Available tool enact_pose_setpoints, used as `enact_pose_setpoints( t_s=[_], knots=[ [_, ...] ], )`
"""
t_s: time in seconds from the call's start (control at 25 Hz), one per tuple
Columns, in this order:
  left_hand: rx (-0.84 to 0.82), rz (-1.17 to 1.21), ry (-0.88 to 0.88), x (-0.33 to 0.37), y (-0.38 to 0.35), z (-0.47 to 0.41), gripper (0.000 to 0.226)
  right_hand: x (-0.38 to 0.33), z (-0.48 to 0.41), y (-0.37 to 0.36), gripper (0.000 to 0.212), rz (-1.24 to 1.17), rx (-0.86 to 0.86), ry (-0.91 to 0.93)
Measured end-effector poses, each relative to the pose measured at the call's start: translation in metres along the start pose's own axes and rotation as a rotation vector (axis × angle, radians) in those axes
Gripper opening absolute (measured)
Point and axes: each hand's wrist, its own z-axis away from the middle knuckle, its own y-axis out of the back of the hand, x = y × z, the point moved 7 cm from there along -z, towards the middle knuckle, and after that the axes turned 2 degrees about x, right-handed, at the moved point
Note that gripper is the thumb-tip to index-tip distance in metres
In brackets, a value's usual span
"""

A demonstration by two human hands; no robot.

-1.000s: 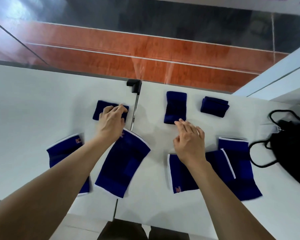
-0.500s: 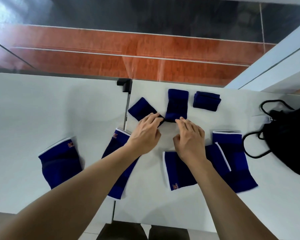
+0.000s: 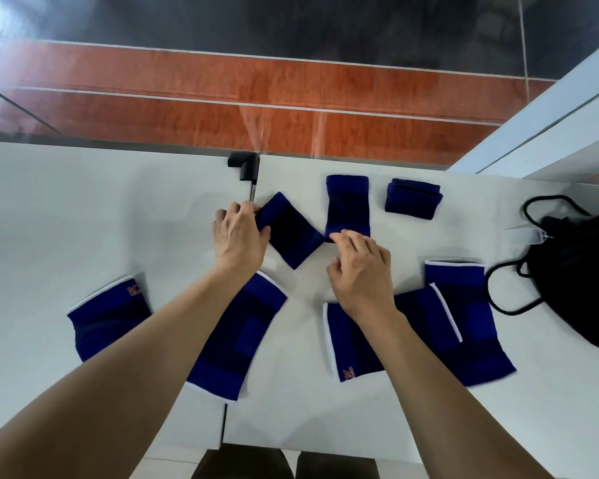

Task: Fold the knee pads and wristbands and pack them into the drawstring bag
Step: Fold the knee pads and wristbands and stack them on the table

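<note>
Left hand (image 3: 238, 236) pinching tilted wristband (image 3: 291, 231), right hand (image 3: 360, 267) loosely curled, empty, knee pads (image 3: 236, 337) around

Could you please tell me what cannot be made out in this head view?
- Drawstring bag: cut off by the right edge; its opening is not visible.
- Middle knee pads and: partly covered by the forearms.
- Left hand grip on the tilted wristband: fingertips hidden.
</note>
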Motion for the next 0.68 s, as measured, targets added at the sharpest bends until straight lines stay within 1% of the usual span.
enact_pose_setpoints(
  t_s=[0.12, 0.24, 0.28, 0.36, 0.44, 0.52, 0.6, 0.68],
  knots=[
    [-0.034, 0.107, -0.051, 0.002, 0.002, 0.003, 0.024, -0.001, -0.006, 0.005, 0.036, -0.021, 0.024, -0.031],
    [-0.103, 0.333, -0.080, 0.010, 0.014, 0.009, 0.010, -0.007, -0.010, 0.006, 0.042, -0.133, 0.001, -0.045],
    [-0.142, 0.423, -0.079, 0.013, 0.019, 0.011, 0.010, -0.011, -0.011, 0.005, 0.042, -0.201, -0.015, -0.041],
    [-0.197, 0.566, -0.088, 0.022, 0.026, 0.014, 0.016, -0.017, -0.013, 0.006, 0.030, -0.403, -0.015, -0.057],
    [-0.211, 0.657, -0.084, 0.032, 0.027, 0.010, 0.022, -0.012, -0.012, 0.008, 0.015, -0.627, -0.031, -0.151],
    [-0.206, 0.728, -0.048, 0.042, 0.020, -0.002, 0.025, 0.000, -0.007, 0.011, 0.012, -0.754, -0.042, -0.267],
    [-0.197, 0.742, -0.019, 0.056, 0.012, -0.014, 0.023, 0.015, -0.003, 0.014, 0.010, -0.889, -0.016, -0.380],
    [-0.206, 0.709, -0.013, 0.075, 0.002, -0.024, 0.014, 0.028, -0.003, 0.016, 0.009, -0.999, 0.008, -0.474]
  ],
)
